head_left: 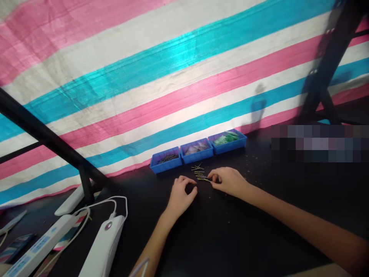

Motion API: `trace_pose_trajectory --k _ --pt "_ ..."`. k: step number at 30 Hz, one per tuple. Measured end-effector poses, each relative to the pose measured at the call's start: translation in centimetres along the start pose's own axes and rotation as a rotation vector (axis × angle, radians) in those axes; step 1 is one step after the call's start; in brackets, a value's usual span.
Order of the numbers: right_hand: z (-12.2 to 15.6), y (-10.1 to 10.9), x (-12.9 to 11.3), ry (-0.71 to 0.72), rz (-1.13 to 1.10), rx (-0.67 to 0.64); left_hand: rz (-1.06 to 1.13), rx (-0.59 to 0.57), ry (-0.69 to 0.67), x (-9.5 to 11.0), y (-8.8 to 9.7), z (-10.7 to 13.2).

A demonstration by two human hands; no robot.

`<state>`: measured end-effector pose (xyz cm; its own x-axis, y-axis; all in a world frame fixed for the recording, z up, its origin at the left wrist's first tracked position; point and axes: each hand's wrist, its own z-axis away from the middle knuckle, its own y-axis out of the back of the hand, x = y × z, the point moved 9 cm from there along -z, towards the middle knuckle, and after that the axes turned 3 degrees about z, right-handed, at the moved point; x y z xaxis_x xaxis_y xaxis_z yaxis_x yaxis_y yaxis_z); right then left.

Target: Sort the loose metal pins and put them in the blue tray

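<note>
On the black tabletop lie several thin yellowish rods (199, 174), loosely grouped between my hands; they are too small to name more exactly. My right hand (230, 181) comes in from the right, thumb and forefinger pinched on the end of one thin rod at the near side of the group. To the left of the rods, my left hand (182, 192) rests at the table with its thumb and fingers apart and nothing between them. Just beyond stands a blue box of dark thin pieces (165, 166).
A middle blue box (198, 157) contains clear plastic pieces or bags; the right blue box (232, 147) contains green and clear plastic. A white device with a cable (100, 246) and a power strip (39, 246) lie left. Black metal legs (52, 136) stand before the striped sheet (161, 104).
</note>
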<state>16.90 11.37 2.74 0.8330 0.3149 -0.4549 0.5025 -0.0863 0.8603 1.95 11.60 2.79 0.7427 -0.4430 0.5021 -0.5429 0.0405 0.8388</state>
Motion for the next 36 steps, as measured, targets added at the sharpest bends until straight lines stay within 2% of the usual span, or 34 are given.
trace_pose_trajectory --k 3,9,12,17,22,25,31,36 --pt "0.2 0.5 0.0 -0.045 0.086 0.034 0.081 -0.071 -0.069 1.2 -0.7 0.2" --pt "0.2 0.9 0.0 -0.086 0.182 0.050 -0.100 0.001 -0.048 1.7 -0.2 0.8" --pt "0.2 0.8 0.0 -0.088 0.211 0.022 -0.115 0.007 -0.036 1.3 -0.1 0.7" --pt "0.3 0.7 0.0 -0.111 0.237 -0.005 -0.201 0.132 0.051 -0.4 1.1 0.2" --pt "0.4 0.9 0.2 -0.136 0.227 0.015 0.014 0.067 0.002 -0.1 0.3 -0.1" --pt "0.4 0.9 0.2 -0.116 0.209 0.027 0.126 0.083 -0.036 0.7 0.2 0.0" --pt "0.6 2.0 -1.6 0.010 0.161 0.138 0.475 0.122 0.100 -0.1 0.2 -0.1" --pt "1.3 2.6 -3.3 0.088 -0.003 0.209 0.699 0.110 0.126 0.6 0.4 0.1"
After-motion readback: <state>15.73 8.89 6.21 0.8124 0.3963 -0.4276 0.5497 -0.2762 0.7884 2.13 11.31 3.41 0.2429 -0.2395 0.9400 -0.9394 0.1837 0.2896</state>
